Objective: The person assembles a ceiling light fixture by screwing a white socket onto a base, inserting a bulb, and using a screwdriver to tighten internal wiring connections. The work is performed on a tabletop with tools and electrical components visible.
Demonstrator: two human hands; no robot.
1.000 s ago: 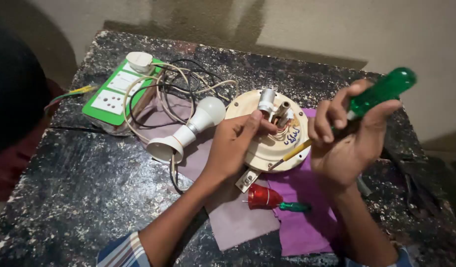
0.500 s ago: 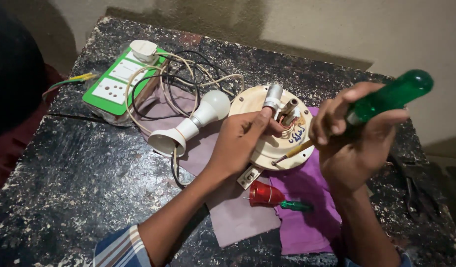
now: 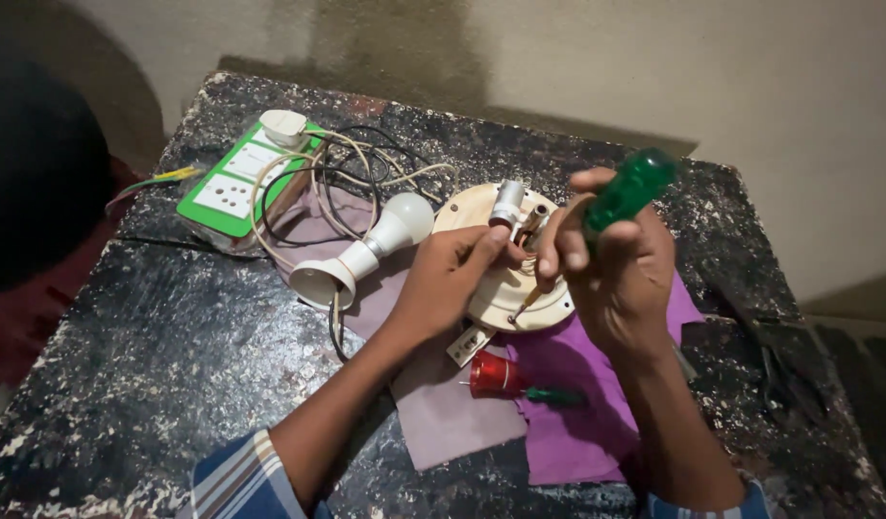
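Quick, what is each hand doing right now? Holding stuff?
Left hand: fingers closed on the parts on top of the round cream board.
Right hand: closed around the green-handled screwdriver, its tip down on the board.

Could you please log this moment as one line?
left hand: steadies round board | right hand: holds screwdriver, tip on board | bulb beside

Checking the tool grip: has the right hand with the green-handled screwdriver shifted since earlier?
Yes. The right hand moved left, closer over the round cream plate.
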